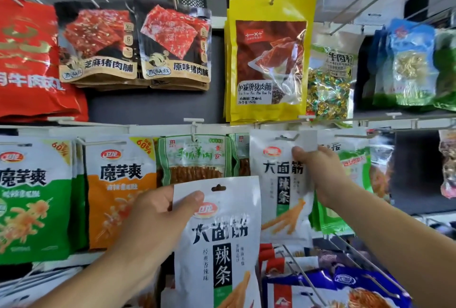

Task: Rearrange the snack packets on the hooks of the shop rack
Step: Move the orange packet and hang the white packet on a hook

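- An orange packet (118,191) hangs in the middle row, just left of my left hand.
- My left hand (158,214) pinches a loose packet (222,246) at its top left corner, thumb in front. The packet is off the hooks, low before the rack.
- A hung packet (276,184), white like the loose one, sits on a hook (286,138).
- My right hand (320,174) pinches the hung packet near its top right edge, thumb on its face.
- Green packets (330,219) hang behind that hand.
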A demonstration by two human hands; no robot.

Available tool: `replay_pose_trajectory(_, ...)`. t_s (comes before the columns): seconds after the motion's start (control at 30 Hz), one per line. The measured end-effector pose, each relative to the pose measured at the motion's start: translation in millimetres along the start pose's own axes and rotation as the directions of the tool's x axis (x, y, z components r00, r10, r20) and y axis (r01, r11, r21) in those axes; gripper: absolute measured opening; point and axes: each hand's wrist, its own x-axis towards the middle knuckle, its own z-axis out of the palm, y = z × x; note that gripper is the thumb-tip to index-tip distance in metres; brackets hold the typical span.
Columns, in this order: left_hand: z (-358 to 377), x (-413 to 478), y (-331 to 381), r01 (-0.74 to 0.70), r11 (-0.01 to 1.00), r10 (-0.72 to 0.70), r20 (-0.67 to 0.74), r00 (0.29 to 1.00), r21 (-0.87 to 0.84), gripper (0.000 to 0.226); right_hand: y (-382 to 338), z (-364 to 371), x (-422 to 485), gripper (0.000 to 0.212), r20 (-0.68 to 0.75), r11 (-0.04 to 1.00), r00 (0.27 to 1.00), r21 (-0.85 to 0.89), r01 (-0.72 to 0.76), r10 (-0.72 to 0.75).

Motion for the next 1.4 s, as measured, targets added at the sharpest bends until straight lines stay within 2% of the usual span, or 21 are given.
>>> replay_pose_trajectory(0.1,-3.8,-2.3,-0.3,0.006,1.000,-0.006,-0.001,1.000,0.008,0.013,-13.6,-9.6,-3.8,0.005,-0.027,0.999,0.999,-0.026,0.018,-0.019)
replay_pose_trajectory(0.23,-3.8,-5.6,3.5,0.010,1.000,-0.010,0.005,1.000,-0.015,0.011,-21.1,-8.6,-16.6,0.009,0.061,1.000,0.998,0.007,-0.016,0.016)
replay_pose_trajectory(0.4,-8.2,-16.3,26.0,0.044,0.996,-0.026,0.227,0.974,-0.074,0.017,-36.1,-24.0,-45.4,0.020,0.152,0.994,0.988,0.098,-0.047,0.032)
replay_pose_trajectory(0.47,-8.6,-19.2,36.2,0.007,0.997,0.013,0.242,0.970,-0.080,0.019,-44.0,-33.0,-62.5,0.023,0.130,0.992,0.992,0.123,-0.005,-0.012)
replay_pose_trajectory(0.53,-4.6,-22.8,44.4,-0.055,0.997,0.063,0.184,0.981,-0.050,0.019,-49.8,-34.6,-84.7,0.019,0.112,0.992,0.992,0.125,0.034,-0.048)
replay_pose_trajectory(0.67,7.7,-27.9,51.7,-0.118,0.993,0.118,0.030,0.993,-0.014,0.014,-55.0,-14.3,-127.1,0.016,0.247,0.983,0.969,0.180,-0.033,-0.013)
replay_pose_trajectory(0.8,7.0,-32.9,48.0,-0.101,0.993,0.097,-0.058,0.994,-0.063,0.011,-50.4,17.4,-153.7,0.026,0.365,0.970,0.928,0.194,-0.148,0.069)
replay_pose_trajectory(0.87,-2.8,-36.5,44.1,-0.115,0.993,0.112,-0.105,0.988,-0.026,0.009,-43.7,35.9,-165.0,0.027,0.405,0.958,0.911,0.222,-0.183,0.080)
replay_pose_trajectory(0.97,-28.5,-37.4,37.0,-0.069,0.996,0.076,-0.152,0.985,0.049,0.024,-30.8,62.9,-171.8,0.035,0.425,0.955,0.896,0.189,-0.226,0.128)
replay_pose_trajectory(1.03,-48.3,-36.7,32.9,-0.048,0.998,0.054,-0.164,0.985,0.044,0.039,-27.0,79.7,-167.0,0.041,0.384,0.978,0.914,0.097,-0.183,0.132)
replay_pose_trajectory(1.13,-72.4,-36.2,25.1,-0.010,1.000,0.014,-0.181,0.983,0.024,0.043,-21.1,101.8,-127.8,0.022,0.167,0.997,0.986,-0.072,0.024,-0.011)
replay_pose_trajectory(1.17,-78.5,-37.2,23.4,0.008,0.999,-0.002,-0.183,0.983,0.032,0.044,-22.0,109.0,-114.1,0.029,0.135,0.992,0.990,-0.117,0.052,-0.036)
replay_pose_trajectory(1.27,-93.2,-34.1,18.2,0.023,0.999,-0.015,-0.172,0.985,0.043,0.047,-24.9,130.8,-77.1,0.072,0.119,0.959,0.992,-0.273,0.072,-0.041)
replay_pose_trajectory(1.33,-99.2,-31.3,18.9,0.011,0.999,-0.001,-0.209,0.978,0.046,0.043,-26.3,140.1,-64.5,0.083,0.118,0.961,0.993,-0.275,0.026,0.007)
replay_pose_trajectory(1.4,-103.8,-27.5,19.3,0.002,0.999,0.010,-0.240,0.971,0.046,0.042,-25.5,144.6,-58.0,0.081,0.147,0.972,0.989,-0.235,0.005,0.031)
